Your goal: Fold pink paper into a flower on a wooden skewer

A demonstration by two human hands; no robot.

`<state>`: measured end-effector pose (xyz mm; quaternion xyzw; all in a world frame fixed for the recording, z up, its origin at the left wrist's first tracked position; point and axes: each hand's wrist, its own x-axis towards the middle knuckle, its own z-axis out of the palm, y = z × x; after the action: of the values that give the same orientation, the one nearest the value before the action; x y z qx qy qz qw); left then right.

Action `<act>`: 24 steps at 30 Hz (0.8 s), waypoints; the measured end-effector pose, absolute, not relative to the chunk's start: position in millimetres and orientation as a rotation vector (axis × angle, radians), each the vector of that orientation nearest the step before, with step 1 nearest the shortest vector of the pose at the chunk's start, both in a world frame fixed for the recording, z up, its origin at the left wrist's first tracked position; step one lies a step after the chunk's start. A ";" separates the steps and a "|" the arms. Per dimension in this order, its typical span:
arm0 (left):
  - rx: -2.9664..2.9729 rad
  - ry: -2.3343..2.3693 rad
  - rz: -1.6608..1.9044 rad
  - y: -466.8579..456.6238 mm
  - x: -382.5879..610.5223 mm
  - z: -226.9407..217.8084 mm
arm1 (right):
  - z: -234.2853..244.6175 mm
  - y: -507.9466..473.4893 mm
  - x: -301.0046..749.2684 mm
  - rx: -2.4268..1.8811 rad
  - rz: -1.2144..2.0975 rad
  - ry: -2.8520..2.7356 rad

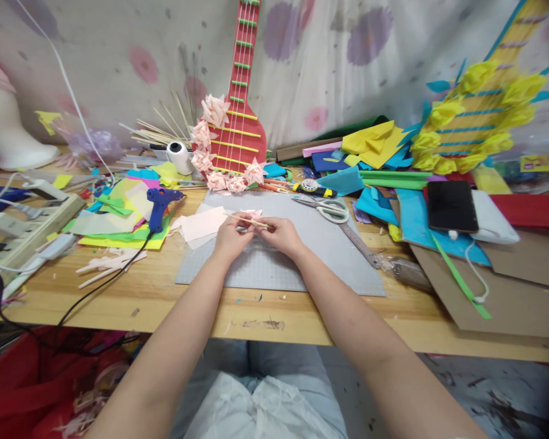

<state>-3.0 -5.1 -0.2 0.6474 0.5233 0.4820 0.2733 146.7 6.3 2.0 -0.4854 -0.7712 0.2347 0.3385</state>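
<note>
Both of my hands meet over the grey cutting mat [338, 262]. A thin wooden stick [256, 223] runs between their fingertips, with a small piece of pink paper [256, 214] just behind it. My left hand [232, 236] is closed on the stick's left part, and my right hand [281, 235] pinches its right part. My fingers hide whether the paper is wound on the stick. Left of my left hand lie flat pink paper pieces [204, 223]. Scissors [332, 210] with pale handles and a metal ruler [359, 244] rest right of my right hand.
Behind the mat stands a red cardboard instrument [238, 131] with pink paper flowers; a yellow-flowered one [471, 122] leans at right. A blue glue gun [159, 207] trails its black cable at left, near a power strip [27, 250]. A phone [452, 206] lies among cardboard sheets.
</note>
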 end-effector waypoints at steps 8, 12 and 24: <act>1.792 1.445 1.288 -5.9 -2.7 -0.2 | -1.8 9.6 146.1 -1.234 0.636 -1.989; 1.895 1.514 1.277 -7.5 -2.2 2.1 | -1.6 8.6 144.8 -1.257 0.605 -1.971; 2.109 1.545 1.305 -11.6 2.1 6.7 | 2.4 4.9 142.3 -1.276 0.536 -1.989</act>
<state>2.1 -11.6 6.7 0.7175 0.5257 0.4437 0.1095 142.3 4.9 2.4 -0.4931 -0.7684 0.2072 0.3514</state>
